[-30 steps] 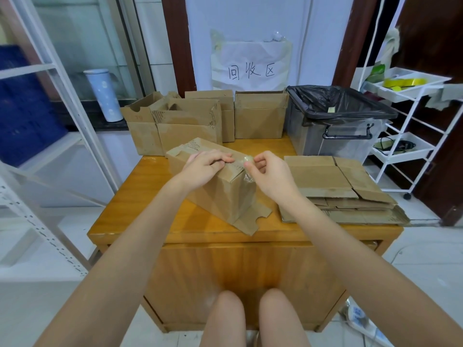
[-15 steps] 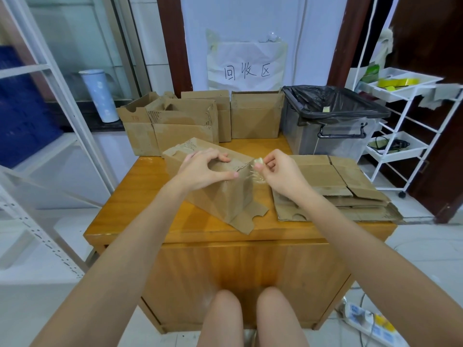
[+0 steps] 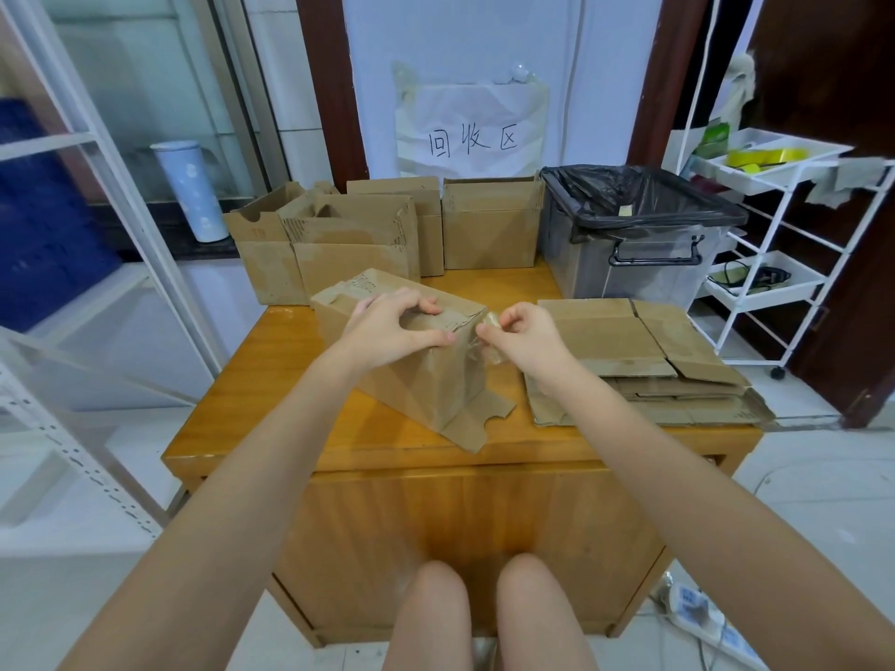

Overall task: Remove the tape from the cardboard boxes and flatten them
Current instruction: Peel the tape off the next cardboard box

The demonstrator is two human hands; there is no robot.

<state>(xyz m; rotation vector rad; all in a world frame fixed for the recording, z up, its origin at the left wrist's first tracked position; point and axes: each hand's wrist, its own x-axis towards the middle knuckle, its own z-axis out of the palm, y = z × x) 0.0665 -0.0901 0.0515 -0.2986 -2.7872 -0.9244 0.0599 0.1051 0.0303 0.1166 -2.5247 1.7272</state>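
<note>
The cardboard box [image 3: 416, 360] being worked on lies tilted on the wooden table [image 3: 271, 380], directly under and between both hands, with one loose flap [image 3: 484, 418] splayed on the tabletop at its near right corner. The left hand [image 3: 392, 331] is curled over the box's top edge, fingers on top and thumb pressed against the near face, gripping it. The right hand [image 3: 523, 336] sits just beside the box's right end, its thumb and forefinger closed in a pinch on a strip of clear tape [image 3: 486, 341] that runs from the box's corner to the fingertips. Behind this box, at the back of the table, stand four more upright boxes [image 3: 489, 230], some partly hidden by each other. To the right, touching the right forearm's side, lies one stack of flattened cardboard [image 3: 644, 360]; its sheets cannot be counted. One grey bin [image 3: 639, 263] lined with a black bag stands behind that stack.
</note>
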